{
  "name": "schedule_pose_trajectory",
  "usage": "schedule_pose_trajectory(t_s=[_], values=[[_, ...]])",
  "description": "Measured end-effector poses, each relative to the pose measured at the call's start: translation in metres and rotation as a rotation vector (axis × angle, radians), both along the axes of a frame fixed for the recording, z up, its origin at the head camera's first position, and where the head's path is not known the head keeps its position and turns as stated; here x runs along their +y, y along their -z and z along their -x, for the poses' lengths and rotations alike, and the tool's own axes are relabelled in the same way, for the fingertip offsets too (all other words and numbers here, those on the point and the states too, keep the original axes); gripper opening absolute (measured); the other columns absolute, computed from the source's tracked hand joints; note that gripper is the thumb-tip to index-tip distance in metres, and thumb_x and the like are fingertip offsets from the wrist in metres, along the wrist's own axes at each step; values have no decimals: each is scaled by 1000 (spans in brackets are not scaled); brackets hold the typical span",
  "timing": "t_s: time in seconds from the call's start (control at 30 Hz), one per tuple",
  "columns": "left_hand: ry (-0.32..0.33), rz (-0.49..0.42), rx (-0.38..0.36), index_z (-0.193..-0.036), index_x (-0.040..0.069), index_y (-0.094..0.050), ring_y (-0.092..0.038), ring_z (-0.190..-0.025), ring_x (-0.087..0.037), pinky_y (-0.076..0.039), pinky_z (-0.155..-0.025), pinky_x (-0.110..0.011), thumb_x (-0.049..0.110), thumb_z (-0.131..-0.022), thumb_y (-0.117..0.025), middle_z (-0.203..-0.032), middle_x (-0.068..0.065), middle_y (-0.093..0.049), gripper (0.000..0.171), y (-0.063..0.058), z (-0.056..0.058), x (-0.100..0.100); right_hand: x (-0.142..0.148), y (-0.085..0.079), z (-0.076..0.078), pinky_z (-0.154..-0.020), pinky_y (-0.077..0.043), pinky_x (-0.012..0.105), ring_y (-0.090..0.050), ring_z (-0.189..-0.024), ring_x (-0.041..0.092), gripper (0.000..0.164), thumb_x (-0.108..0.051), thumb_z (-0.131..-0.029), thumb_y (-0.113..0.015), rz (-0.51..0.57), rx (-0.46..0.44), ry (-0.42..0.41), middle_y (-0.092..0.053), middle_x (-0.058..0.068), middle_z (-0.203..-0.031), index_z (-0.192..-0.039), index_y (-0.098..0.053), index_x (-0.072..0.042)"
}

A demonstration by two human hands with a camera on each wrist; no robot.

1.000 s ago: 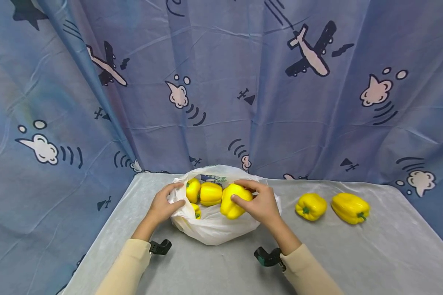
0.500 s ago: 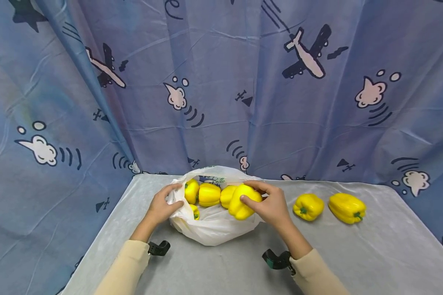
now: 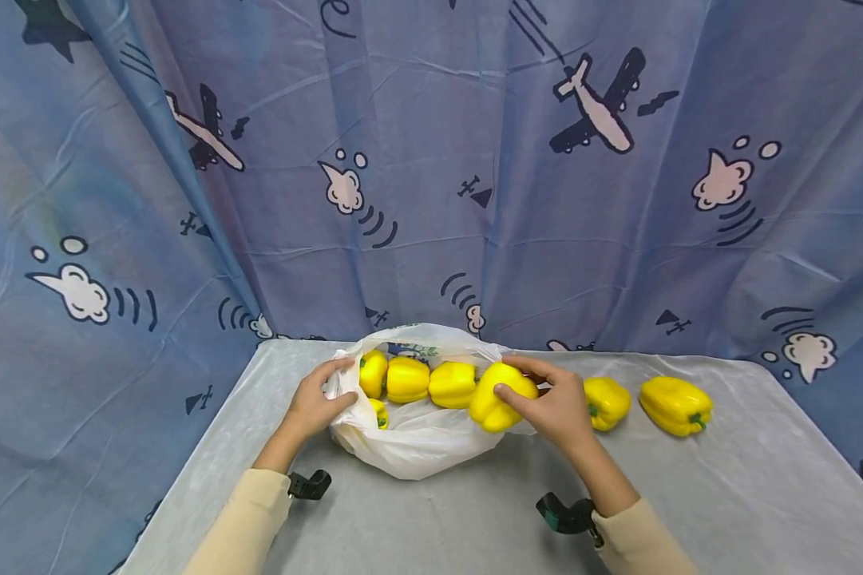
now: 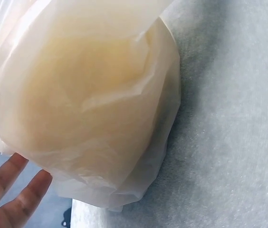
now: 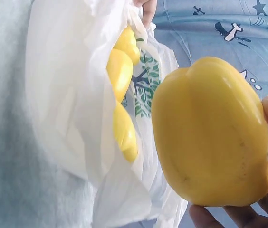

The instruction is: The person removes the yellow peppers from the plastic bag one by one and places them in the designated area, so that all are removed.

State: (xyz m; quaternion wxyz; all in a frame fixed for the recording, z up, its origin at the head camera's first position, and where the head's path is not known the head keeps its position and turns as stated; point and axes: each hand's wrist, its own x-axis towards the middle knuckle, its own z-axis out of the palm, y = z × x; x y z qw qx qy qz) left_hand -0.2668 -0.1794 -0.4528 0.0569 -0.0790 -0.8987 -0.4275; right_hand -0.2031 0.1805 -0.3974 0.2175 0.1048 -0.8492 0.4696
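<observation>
A white plastic bag (image 3: 417,455) lies on its side with its mouth spread, showing several yellow bell peppers (image 3: 408,379) inside. My left hand (image 3: 319,399) grips the bag's left rim; in the left wrist view its fingers (image 4: 27,197) rest against the outside of the plastic. At the bag's right edge, my right hand (image 3: 564,403) holds a yellow bell pepper (image 3: 501,397) between thumb and fingers. The right wrist view shows this held bell pepper (image 5: 212,135) close up, apart from the row of peppers in the bag.
Two more yellow bell peppers, one partly behind my right hand (image 3: 607,403) and one farther right (image 3: 675,406), lie on the grey-covered table (image 3: 431,527). A blue curtain (image 3: 417,200) printed with airplanes hangs behind the table and along its left side.
My right hand has moved right with the held pepper, from over the bag's mouth to its right edge. This uncovers another pepper in the bag. The left hand stays on the rim.
</observation>
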Motion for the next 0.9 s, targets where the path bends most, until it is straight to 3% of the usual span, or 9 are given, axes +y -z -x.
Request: schedule_pose_trajectory(t_s=[0.33,0.9], values=[[-9,-8,-21,-132,14,-57,-41,-137,-34,-32,-115,-52,19,-79,-71,-144,-13,-51,55,-2,-1,1,17,2,-6,-60,-52,22,-58,-76,2,38,-17,-72,-83,-31,22,64,-74,5,-99,-108,-73,-11],[-11,7,-21,-133,15,-57,-40,-138,-34,-31,-115,-53,20,-80,-71,-144,-12,-50,55,-1,0,1,43,4,-12,-60,-50,16,-57,-76,-1,35,-18,-75,-82,-45,17,126,-73,9,-100,-108,-73,-10]])
